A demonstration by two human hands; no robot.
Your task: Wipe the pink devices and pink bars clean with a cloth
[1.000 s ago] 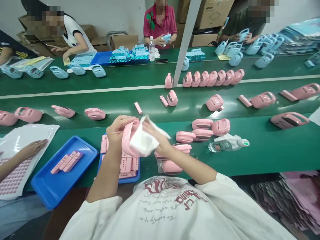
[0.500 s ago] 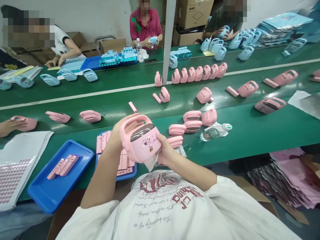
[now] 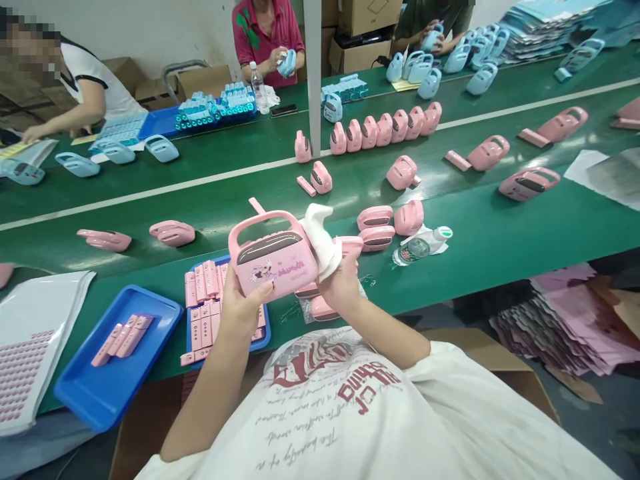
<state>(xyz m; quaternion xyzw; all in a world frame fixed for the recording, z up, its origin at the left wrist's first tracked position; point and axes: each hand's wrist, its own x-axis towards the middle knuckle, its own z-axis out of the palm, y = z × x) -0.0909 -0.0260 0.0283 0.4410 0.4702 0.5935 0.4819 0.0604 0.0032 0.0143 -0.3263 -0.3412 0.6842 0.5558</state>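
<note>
Head view: a long green bench with a glossy top runs across a workshop. A white post rises from it, cardboard boxes stand against the far wall, and other people are working on its far side among pale blue cases. The left hand is closed around the lower left corner of a pink case, thumb laid on the front face, fingers behind. The case is held clear of the bench, in front of the chest, front face towards the camera. It is smooth moulded plastic, rounded at the corners, with a loop handle on top, a dark curved window and a small printed cartoon. The right hand is clenched on a crumpled white cloth, which is pressed against the right end of the case. Below the left hand sits a blue tray filled with flat pink bars. Further to its left are a second blue tray and glossy sticker sheets. Just beyond the right hand lie more pink cases and a clear plastic bottle on its side.
</note>
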